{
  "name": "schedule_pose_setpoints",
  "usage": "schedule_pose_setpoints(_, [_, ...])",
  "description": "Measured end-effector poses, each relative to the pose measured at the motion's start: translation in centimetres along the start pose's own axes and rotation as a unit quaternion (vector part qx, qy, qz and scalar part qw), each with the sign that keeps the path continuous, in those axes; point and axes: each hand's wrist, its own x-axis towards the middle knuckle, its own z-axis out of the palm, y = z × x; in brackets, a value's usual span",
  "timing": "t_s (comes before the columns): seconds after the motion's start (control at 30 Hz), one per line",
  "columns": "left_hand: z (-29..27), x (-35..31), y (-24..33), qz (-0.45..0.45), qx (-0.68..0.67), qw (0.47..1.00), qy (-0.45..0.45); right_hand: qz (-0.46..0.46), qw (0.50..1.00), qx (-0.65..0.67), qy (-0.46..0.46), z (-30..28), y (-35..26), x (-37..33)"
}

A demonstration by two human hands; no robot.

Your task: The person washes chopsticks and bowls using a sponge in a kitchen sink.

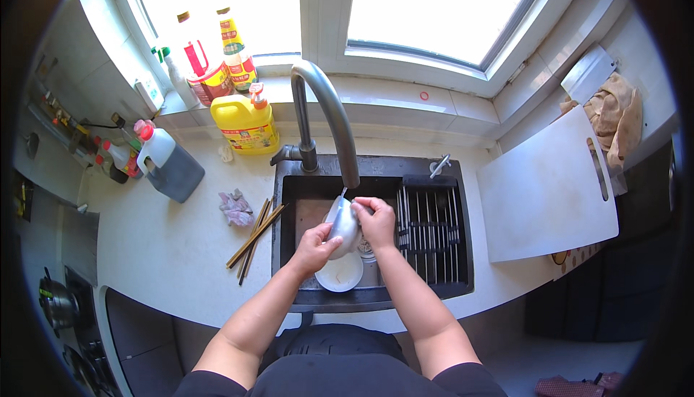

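Observation:
A white bowl (345,229), tilted on its side, is held between my two hands under the running tap (349,169). My left hand (314,248) grips its lower left rim, thumb on the near face. At the upper right rim, the fingers of my right hand (375,220) are closed on the edge; whether they also hold a cloth cannot be seen. A thin stream of water falls onto the bowl. Below it, a second white bowl (340,273) rests in the dark sink (307,297).
A metal drying rack (431,234) spans the sink's right side. Chopsticks (254,238) and a crumpled cloth (236,208) lie left of the sink. Behind them stand a yellow jug (244,126) and a dark-filled jug (170,166). A white cutting board (546,187) leans at right.

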Motion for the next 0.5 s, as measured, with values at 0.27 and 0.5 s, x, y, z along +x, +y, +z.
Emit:
schedule_pose_setpoints(0.27, [0.4, 0.0, -0.8, -0.01, -0.03, 0.999, -0.007, -0.053, 0.998, -0.039, 0.013, -0.2, -1.2, 0.0])
schedule_pose_setpoints(0.5, [-0.1, 0.0, -0.8, -0.005, -0.057, 0.998, 0.022, -0.119, 0.991, -0.048, -0.026, 0.0, -3.5, -1.8])
